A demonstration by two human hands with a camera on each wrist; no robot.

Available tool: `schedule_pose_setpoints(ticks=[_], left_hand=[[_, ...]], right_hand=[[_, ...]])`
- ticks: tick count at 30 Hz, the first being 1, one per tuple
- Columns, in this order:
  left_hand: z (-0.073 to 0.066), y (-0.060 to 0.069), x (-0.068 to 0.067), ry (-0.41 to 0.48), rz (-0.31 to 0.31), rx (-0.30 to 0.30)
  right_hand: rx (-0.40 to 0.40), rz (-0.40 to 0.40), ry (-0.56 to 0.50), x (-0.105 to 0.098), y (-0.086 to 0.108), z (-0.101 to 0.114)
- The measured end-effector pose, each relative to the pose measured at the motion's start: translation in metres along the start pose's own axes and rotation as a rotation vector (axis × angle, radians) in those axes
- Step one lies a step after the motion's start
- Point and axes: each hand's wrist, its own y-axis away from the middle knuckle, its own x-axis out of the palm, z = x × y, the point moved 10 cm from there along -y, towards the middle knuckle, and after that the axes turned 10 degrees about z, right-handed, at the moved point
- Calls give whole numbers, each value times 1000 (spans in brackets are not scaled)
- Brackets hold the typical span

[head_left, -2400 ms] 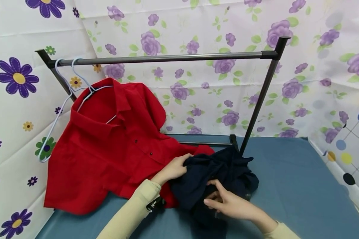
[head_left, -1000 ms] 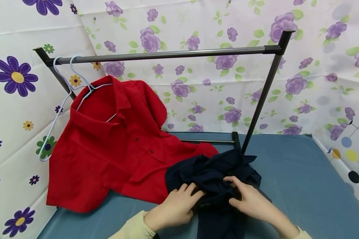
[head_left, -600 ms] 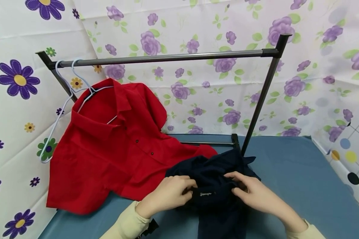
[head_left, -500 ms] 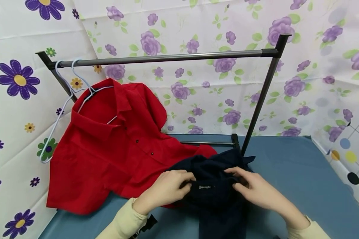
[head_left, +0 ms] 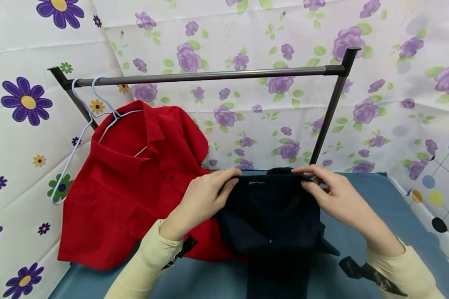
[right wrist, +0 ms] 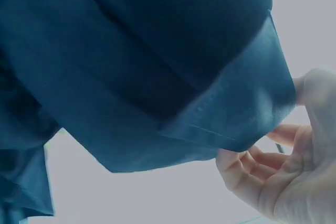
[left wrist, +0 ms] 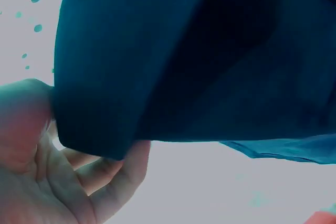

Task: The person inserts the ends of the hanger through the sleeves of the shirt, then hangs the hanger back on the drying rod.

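Observation:
A dark navy garment (head_left: 273, 216) with small white script near its upper edge is stretched between both hands, its kind unclear. My left hand (head_left: 202, 199) pinches its top left corner between thumb and fingers. At the top right corner, my right hand (head_left: 340, 203) pinches the same edge. Part of the garment hangs down toward the bottom of the head view. Both wrist views show the navy cloth (left wrist: 115, 61) from below, with a corner held in each hand. Behind the left arm, a red short-sleeved shirt (head_left: 127, 199) hangs on a pale hanger (head_left: 106, 101).
A dark metal clothes rack (head_left: 209, 76) stands at the back. Another pale hanger (head_left: 72, 153) hangs at the left end of its bar. Blue cloth (head_left: 363, 216) covers the table, and flower-patterned sheets (head_left: 224, 37) form the background.
The hands first sort through the crumpled navy garment. They then take its edge and lift it, spreading it between them. The red shirt stays on the rack.

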Motion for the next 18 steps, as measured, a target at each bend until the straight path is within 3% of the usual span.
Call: schedule_pose_setpoints(ticks=[6, 10, 14, 18], left_hand=[[-10, -10, -35, -56, -127, 81], [-15, -12, -52, -76, -166, 104], [-16, -14, -58, -74, -168, 106], [-12, -14, -52, -60, -161, 96]], right_hand=[[-83, -117, 118, -30, -4, 26], [-123, -171, 177, -40, -3, 42], [-128, -192, 193, -43, -3, 46], [-123, -174, 214, -36, -5, 41]])
